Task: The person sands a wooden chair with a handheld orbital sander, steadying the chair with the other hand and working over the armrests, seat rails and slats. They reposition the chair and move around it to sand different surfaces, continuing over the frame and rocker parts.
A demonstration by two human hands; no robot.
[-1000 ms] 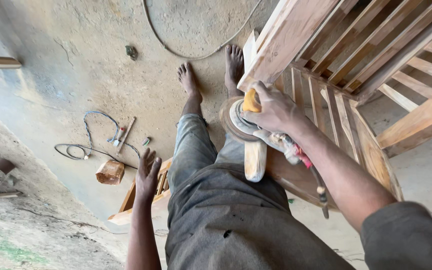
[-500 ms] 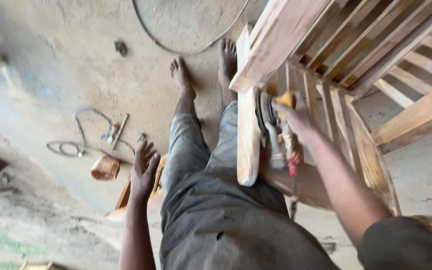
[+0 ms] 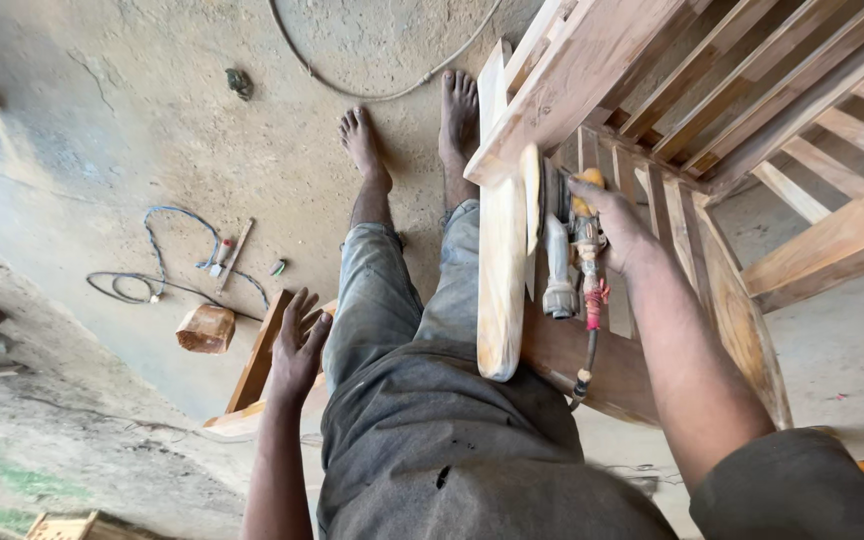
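Observation:
I sit barefoot on the concrete floor, my legs stretched out ahead. My right hand (image 3: 614,222) grips an angle grinder (image 3: 570,258) with a yellow sanding disc, held against the inner side of a wooden chair arm (image 3: 501,262). The chair frame (image 3: 652,90), made of bare slatted wood, lies tipped across my right leg. My left hand (image 3: 299,345) hangs open beside my left thigh, fingers spread, holding nothing. It is just above some wooden pieces (image 3: 257,355) on the floor.
A small wood block (image 3: 205,328) lies on the floor at left, near a coiled blue and black cable (image 3: 157,270) and a few small tools (image 3: 227,255). Another cable (image 3: 372,90) curves across the floor beyond my feet.
My right hand turned the grinder from flat on the arm rest to upright against the arm's inner side. My left hand stayed open by my thigh.

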